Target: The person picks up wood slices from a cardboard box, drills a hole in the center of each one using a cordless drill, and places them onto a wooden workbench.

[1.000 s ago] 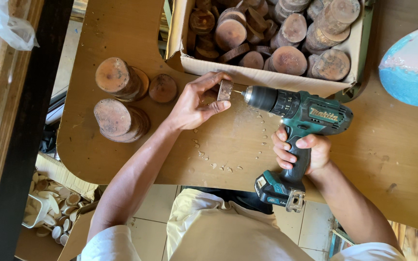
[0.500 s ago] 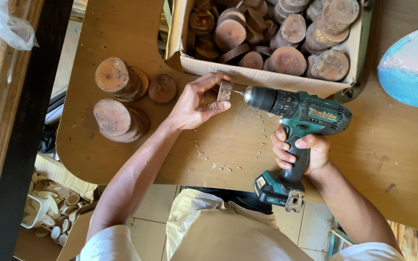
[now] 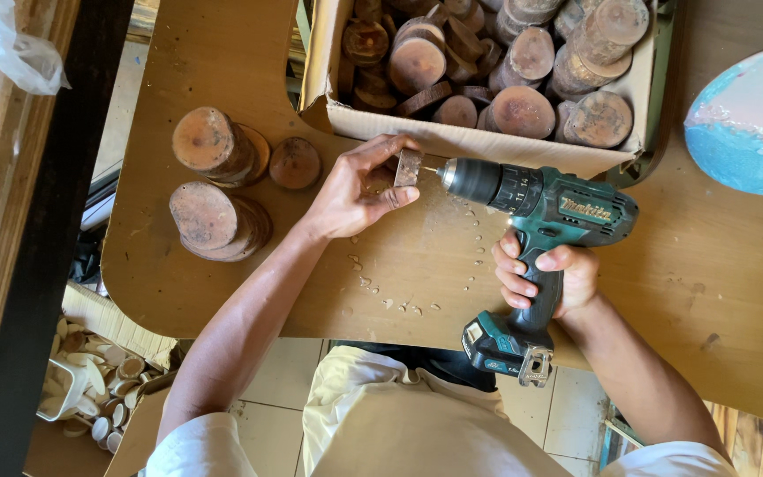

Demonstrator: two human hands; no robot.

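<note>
Brown wooden tabletop (image 3: 222, 53), cardboard box (image 3: 487, 141) at top centre, stacked round wood slices (image 3: 214, 181) left, wood chips (image 3: 399, 305) near front edge, blue-and-white disc (image 3: 752, 124) upper right

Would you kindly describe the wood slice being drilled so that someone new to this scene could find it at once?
Start at the cardboard box full of round wood slices at the top of the wooden table. Just below its front wall, the left hand pinches a small wood slice on edge, with the bit of the teal cordless drill against it. Unlike the slices stacked flat to the left, it stands upright and is held.
</note>
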